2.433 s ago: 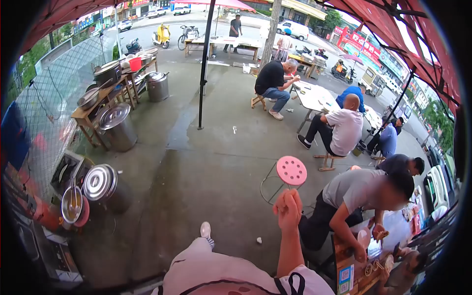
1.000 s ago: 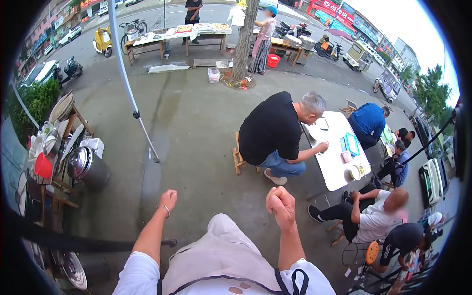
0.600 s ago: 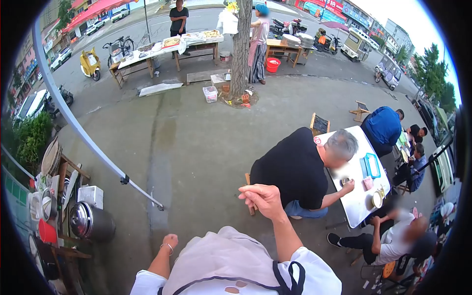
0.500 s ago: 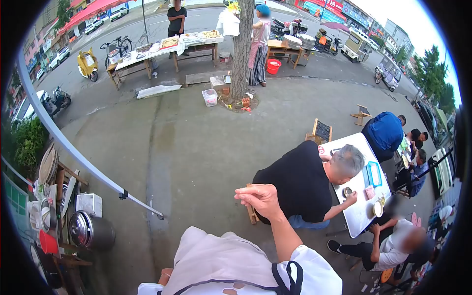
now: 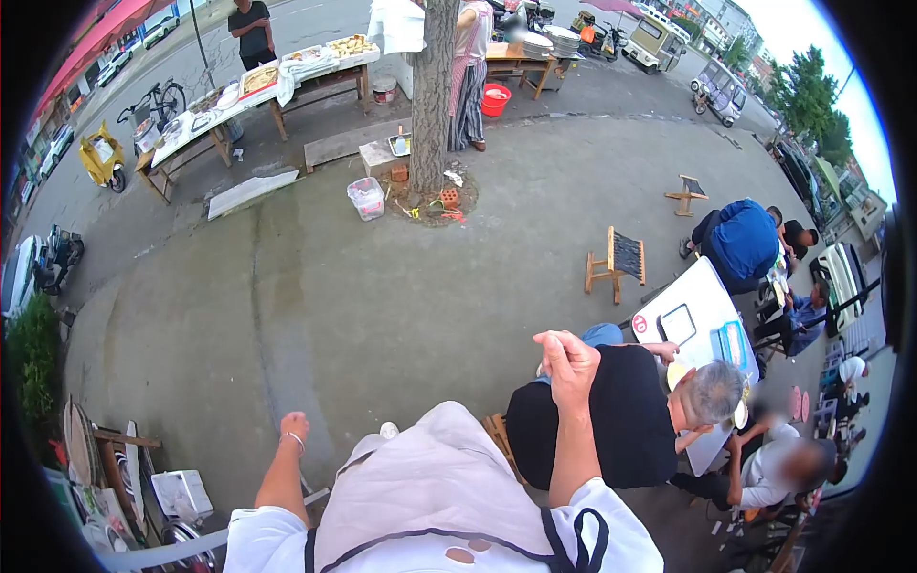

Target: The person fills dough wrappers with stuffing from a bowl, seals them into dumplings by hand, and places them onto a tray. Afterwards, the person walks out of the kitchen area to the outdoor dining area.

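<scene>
My right hand is raised in front of my body with its fingers curled together, and nothing shows in it. Beyond it sits a person in a black shirt, bent over a white table; the hand overlaps that person in view. My left hand hangs out to the side in a loose fist over the pavement, with a bracelet at the wrist and nothing visible in its grip. A light beige apron covers my front.
A tree trunk rises ahead, with a clear plastic tub beside it. Folding stools stand at the right, near seated people. Long food tables line the road at the back left. A white foam box sits at the lower left.
The view has moved forward and the metal pole has dropped to the bottom left. My left hand has come out to the side. My right hand has turned more upright.
</scene>
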`<state>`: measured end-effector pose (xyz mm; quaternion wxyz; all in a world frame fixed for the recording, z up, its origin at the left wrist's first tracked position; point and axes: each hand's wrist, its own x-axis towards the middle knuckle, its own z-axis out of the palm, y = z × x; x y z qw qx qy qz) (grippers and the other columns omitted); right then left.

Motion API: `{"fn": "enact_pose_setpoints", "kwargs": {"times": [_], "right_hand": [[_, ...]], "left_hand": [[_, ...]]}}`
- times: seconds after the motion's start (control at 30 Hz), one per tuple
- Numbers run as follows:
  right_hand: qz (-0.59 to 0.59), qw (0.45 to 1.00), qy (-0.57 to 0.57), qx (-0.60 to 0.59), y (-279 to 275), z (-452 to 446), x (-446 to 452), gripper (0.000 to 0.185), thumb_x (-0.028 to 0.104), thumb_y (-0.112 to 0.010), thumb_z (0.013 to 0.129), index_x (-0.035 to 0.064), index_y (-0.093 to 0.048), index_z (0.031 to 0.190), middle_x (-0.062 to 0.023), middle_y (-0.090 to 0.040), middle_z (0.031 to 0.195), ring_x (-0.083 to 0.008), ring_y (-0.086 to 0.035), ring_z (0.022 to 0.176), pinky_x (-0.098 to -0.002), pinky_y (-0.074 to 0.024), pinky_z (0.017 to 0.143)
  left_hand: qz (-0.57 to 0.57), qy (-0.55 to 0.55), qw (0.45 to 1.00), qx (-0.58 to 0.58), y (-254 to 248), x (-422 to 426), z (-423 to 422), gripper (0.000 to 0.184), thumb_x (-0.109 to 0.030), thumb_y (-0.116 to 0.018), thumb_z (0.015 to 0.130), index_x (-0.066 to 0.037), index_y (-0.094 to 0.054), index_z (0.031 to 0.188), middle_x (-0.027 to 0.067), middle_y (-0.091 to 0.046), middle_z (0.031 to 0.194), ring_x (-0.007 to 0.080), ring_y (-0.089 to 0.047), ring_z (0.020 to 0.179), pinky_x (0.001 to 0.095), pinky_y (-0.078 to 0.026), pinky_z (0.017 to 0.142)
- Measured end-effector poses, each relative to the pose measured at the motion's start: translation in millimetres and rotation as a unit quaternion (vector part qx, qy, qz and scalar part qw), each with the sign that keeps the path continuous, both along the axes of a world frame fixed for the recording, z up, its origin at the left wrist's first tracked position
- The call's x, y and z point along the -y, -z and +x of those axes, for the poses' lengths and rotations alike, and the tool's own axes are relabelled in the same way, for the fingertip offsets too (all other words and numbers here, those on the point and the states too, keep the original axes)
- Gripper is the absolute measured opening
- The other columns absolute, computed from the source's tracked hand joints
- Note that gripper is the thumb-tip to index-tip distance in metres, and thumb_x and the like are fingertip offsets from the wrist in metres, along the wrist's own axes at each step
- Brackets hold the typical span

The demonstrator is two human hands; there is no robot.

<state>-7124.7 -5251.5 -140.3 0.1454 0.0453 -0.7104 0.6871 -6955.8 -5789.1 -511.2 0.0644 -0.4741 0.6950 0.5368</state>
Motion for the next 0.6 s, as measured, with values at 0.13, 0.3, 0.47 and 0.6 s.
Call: {"fn": "enact_pose_setpoints", "kwargs": {"times": [0.13,0.3,0.47,0.6], "right_hand": [[0.051,0.995,0.065,-0.053,14.9,-88.6,-23.3,0.016,0.01,-0.062,0.098,-0.0014,-0.072,0.1,0.0008,-0.055,0.067,-0.0043,-0.048,0.053,-0.0205,-0.0343,0.046],[0.04,0.991,0.127,0.02,76.2,-202.3,-78.3,0.016,0.005,-0.06,0.097,-0.0032,-0.071,0.107,-0.0076,-0.069,0.083,-0.0077,-0.061,0.063,-0.0204,-0.0498,0.056],[0.02,0.979,0.195,0.054,71.7,-348.4,-152.4,0.011,-0.003,-0.069,0.088,-0.0038,-0.073,0.098,-0.0089,-0.073,0.079,-0.0088,-0.065,0.064,-0.0209,-0.0522,0.057],[0.04,0.976,0.208,0.05,63.5,-453.0,-209.1,0.006,-0.003,-0.076,0.081,-0.0032,-0.072,0.086,-0.0059,-0.07,0.073,-0.0078,-0.062,0.06,-0.0204,-0.0494,0.055]], "left_hand": [[-0.159,0.182,0.954,-0.18,-74.3,12.0,-353.3,0.024,-0.014,-0.054,0.09,0.001,-0.068,0.104,0.0098,-0.071,0.081,0.0161,-0.067,0.07,0.0304,-0.055,0.067],[-0.045,0.218,0.935,-0.276,-151.7,-114.8,-574.5,0.026,-0.019,-0.053,0.096,-0.004,-0.065,0.115,0.0063,-0.071,0.093,0.0128,-0.067,0.08,0.027,-0.053,0.069],[-0.155,0.486,0.855,-0.095,-69.5,-200.3,-613.7,0.029,-0.024,-0.058,0.093,-0.005,-0.065,0.114,0.0141,-0.072,0.1,0.0271,-0.069,0.096,0.0378,-0.054,0.086],[-0.246,0.819,0.476,0.204,29.3,-189.2,-579.6,0.031,-0.029,-0.059,0.087,-0.009,-0.074,0.105,0.0164,-0.071,0.112,0.033,-0.067,0.106,0.0425,-0.052,0.094]]}}
